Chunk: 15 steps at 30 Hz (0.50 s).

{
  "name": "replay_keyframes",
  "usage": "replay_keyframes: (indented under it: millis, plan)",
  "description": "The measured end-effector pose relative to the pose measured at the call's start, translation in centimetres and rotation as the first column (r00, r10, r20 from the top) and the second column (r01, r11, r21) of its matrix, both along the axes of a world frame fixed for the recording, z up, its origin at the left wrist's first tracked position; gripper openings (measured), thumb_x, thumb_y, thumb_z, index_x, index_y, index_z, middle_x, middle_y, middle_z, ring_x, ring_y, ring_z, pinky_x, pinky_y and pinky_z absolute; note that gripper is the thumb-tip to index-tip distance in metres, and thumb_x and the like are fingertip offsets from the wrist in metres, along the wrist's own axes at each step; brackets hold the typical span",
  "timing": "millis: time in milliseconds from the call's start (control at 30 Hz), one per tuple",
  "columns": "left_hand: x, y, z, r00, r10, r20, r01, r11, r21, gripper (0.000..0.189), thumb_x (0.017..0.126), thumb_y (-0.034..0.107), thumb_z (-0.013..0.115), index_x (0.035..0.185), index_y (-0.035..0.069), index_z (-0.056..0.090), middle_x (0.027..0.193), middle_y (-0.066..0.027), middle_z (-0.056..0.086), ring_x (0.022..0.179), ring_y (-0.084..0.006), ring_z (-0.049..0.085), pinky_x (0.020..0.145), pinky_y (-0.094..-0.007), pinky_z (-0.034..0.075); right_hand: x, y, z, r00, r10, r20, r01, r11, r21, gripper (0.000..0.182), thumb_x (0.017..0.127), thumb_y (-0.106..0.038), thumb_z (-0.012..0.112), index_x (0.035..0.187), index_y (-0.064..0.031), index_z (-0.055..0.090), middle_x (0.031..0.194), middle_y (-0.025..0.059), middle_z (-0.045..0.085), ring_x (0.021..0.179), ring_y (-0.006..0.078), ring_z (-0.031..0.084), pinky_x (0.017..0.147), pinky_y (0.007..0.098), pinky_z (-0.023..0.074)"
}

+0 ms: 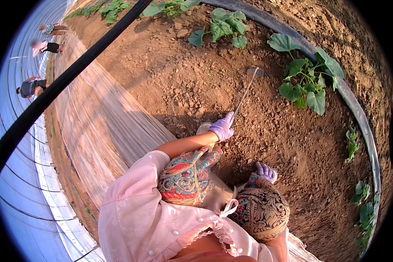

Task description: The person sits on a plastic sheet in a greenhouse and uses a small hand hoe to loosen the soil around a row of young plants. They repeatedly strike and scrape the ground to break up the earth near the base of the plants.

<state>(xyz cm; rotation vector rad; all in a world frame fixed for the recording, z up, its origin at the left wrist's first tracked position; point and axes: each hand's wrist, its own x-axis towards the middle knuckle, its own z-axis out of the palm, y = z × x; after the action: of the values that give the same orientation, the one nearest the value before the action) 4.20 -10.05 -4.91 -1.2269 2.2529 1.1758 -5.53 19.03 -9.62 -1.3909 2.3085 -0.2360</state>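
My left hand [222, 128], in a purple striped glove, is shut on a small hand hoe [245, 91]. The hoe's thin shaft points away from me, and its flat metal blade rests on the loose brown soil [196, 82]. My right hand [266, 172], gloved alike, is low over the soil just beyond my right knee. Its fingers lie close together, and whether they hold anything is hidden. Patterned cloth covers both knees. A leafy cucumber-like plant [303, 80] grows right of the blade, and another [224, 28] stands farther off.
A grey hose or pipe [360, 104] curves along the plant row at right. Pale sheeting [95, 108] covers ground at left. Beyond it, several people [31, 87] are near the greenhouse's plastic wall [16, 131]. A dark strap [68, 72] crosses the view. Smaller plants [352, 144] grow at right.
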Motion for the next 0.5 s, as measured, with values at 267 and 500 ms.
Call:
replay_keyframes:
  millis: [267,500]
  plan:
    - [3.2,-6.2,0.2,0.860,0.424,-0.284,-0.447,0.894,-0.019,0.044,0.073,0.006,0.054,0.116,0.007,0.042,0.084,-0.0087,0.052,0.072,-0.0182,0.049,0.066,-0.0273,0.042,0.2,0.1,-0.8,0.998,-0.054,0.025,0.056,0.993,-0.101,0.030,0.077,-0.020,0.051,0.107,-0.0186,0.055,0.104,-0.0070,0.055,0.101,0.0132,0.046,0.093,0.0277,0.0280]
    - [-2.5,-9.0,3.7,0.796,0.605,-0.023,-0.590,0.783,0.197,0.051,0.079,0.013,0.048,0.127,0.016,0.030,0.060,-0.0041,0.044,0.036,-0.0131,0.042,0.029,-0.0279,0.033,0.0,-0.6,0.9,0.997,-0.047,-0.067,0.034,0.982,-0.187,0.033,0.072,-0.021,0.051,0.105,-0.0190,0.056,0.104,-0.0046,0.056,0.099,0.0174,0.048,0.091,0.0318,0.0316]
